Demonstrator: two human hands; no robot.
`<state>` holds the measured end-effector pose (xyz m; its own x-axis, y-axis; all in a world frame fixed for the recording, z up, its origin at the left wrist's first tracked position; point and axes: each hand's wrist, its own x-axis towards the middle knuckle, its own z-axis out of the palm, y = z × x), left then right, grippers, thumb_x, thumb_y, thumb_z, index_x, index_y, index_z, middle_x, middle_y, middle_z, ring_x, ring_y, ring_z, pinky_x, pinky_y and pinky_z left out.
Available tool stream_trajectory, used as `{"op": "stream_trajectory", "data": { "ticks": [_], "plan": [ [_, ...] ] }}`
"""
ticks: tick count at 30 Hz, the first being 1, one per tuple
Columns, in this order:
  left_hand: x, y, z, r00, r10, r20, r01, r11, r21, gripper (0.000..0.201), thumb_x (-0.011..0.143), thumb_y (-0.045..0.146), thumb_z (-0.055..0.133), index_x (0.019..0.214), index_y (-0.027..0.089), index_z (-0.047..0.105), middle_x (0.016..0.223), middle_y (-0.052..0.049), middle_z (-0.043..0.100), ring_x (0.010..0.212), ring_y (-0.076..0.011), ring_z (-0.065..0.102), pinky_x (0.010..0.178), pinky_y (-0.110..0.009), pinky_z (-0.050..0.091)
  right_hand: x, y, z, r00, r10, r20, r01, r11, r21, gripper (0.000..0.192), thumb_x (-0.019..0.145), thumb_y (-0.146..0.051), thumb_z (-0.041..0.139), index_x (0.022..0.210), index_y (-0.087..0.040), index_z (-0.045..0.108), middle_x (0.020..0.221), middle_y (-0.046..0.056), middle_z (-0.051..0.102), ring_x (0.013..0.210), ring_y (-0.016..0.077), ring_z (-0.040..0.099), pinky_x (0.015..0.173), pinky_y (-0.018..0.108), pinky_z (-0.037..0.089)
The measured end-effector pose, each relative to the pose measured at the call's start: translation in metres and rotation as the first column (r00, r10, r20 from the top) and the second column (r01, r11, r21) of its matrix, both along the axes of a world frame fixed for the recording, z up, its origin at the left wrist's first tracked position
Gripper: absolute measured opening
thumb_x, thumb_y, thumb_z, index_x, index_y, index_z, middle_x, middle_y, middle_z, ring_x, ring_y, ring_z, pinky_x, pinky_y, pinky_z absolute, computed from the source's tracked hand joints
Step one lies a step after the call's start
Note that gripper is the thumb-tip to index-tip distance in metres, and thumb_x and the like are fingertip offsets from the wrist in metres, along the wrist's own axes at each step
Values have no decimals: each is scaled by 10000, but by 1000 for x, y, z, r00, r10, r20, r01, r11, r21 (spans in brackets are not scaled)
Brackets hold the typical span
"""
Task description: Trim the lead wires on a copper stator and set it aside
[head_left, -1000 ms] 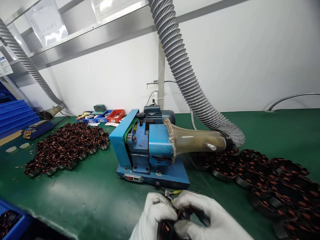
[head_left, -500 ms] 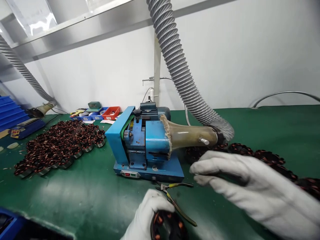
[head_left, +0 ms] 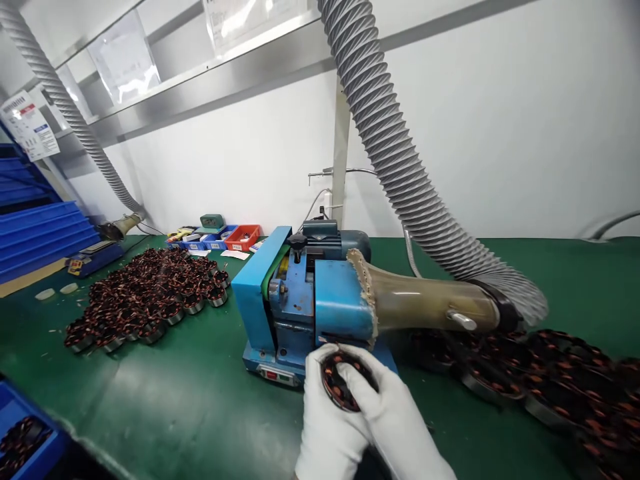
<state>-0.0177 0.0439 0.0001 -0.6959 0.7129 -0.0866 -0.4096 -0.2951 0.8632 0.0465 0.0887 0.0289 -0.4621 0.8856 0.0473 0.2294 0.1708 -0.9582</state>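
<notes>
Both my hands wear white gloves and hold one ring-shaped motor stator (head_left: 332, 379) with copper windings and black insulation. My left hand (head_left: 323, 407) wraps its left side, while my right hand (head_left: 387, 403) grips the right side with the thumb laid over the ring's face. The stator is tilted towards me, just before the front of a blue belt-driven machine (head_left: 345, 300). Whether it touches the machine cannot be made out. A translucent, brownish suction funnel (head_left: 425, 300) is fixed to the machine's right side.
Many small wound stators (head_left: 155, 287) lie massed on the green table (head_left: 190, 413) at left. Larger stators (head_left: 555, 393) are heaped at right. A grey ribbed hose (head_left: 400, 153) drops to the funnel. Blue bins (head_left: 45, 233) stand far left; another bin (head_left: 30, 427) is lower left.
My right hand has come from the right side onto the stator. My left hand has raised the stator to the machine's front. The view has turned left; the pliers no longer show.
</notes>
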Motion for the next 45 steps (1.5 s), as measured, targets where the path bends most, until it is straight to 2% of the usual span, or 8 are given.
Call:
{"op": "stream_trajectory", "data": {
  "ticks": [5,8,16,19,25,36,42,45],
  "plan": [
    [-2,10,16,1000,-16,-9,16,1000,5,465,489,158,813,887,213,580,921,-43,701,883,-218,672,838,-331,521,-7,7,24,993,-9,115,0,997,75,289,787,-334,483,892,-193,713,850,100,762,835,277,705,784,381,548],
    [-3,8,20,1000,-7,-14,6,1000,-19,507,446,118,817,879,212,570,916,-39,700,869,-209,669,836,-322,516,-7,6,30,988,-19,156,7,997,82,308,781,-329,468,890,-172,709,891,130,755,840,287,696,789,396,539],
    [8,-29,3,997,-76,31,78,994,-71,336,603,263,786,899,218,635,968,-61,699,924,-236,658,875,-354,509,14,-28,10,985,-15,173,3,997,72,354,838,-395,447,1059,-234,672,1037,85,744,907,256,691,800,362,533],
    [4,-19,4,996,-82,27,83,996,-38,383,577,231,794,915,214,614,992,-74,695,939,-247,661,877,-368,514,7,-19,8,993,-28,113,25,999,30,347,816,-390,452,1016,-214,675,995,97,748,904,268,684,833,395,518],
    [-2,6,15,992,7,-125,-11,999,-32,505,480,87,781,919,203,560,974,-78,690,904,-225,674,846,-334,516,-5,5,11,1000,-20,6,20,999,-25,295,787,-360,496,922,-176,683,936,123,744,881,279,688,819,402,526],
    [4,5,24,999,23,-25,-23,1000,-21,480,459,58,762,878,197,575,910,-55,698,862,-203,672,828,-316,510,0,6,20,999,-27,30,28,999,-20,287,778,-330,491,907,-173,693,950,118,751,881,276,691,834,398,523],
    [5,13,24,999,40,19,-40,999,-17,485,426,122,808,848,203,583,875,-46,697,833,-204,673,797,-308,518,-1,9,23,999,-31,23,32,999,-30,296,757,-354,502,887,-173,697,934,126,753,886,295,687,830,402,525],
    [6,7,24,998,35,48,-33,999,-32,315,561,288,783,802,203,599,832,-48,694,808,-203,676,773,-313,528,3,-1,21,999,-26,18,27,999,-33,286,772,-360,492,884,-188,692,937,115,752,893,288,685,837,396,523]
  ]
}}
